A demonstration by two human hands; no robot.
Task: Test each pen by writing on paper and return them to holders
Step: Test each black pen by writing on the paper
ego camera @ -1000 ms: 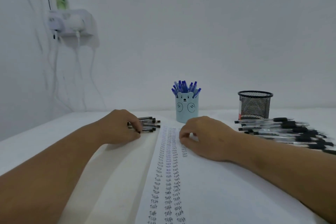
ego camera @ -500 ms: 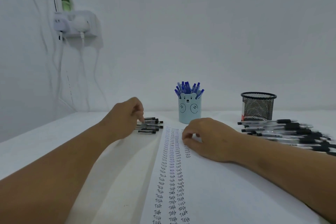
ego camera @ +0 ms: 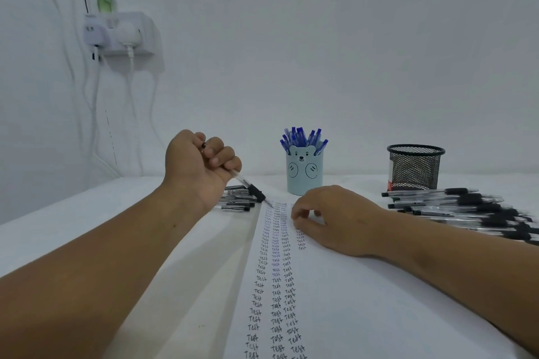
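Left hand [ego camera: 201, 166] raised, fisted round a pen [ego camera: 248, 185]; right hand [ego camera: 335, 218] rests loosely curled.

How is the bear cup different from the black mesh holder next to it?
The bear cup is pale blue with solid walls and a bear face; the mesh holder is black see-through wire. The bear cup is packed with blue pens sticking out above its rim; no pens rise above the mesh holder's rim. The bear cup stands behind the written paper, the mesh holder farther right, behind the pile of black pens. Both stand upright on the table.
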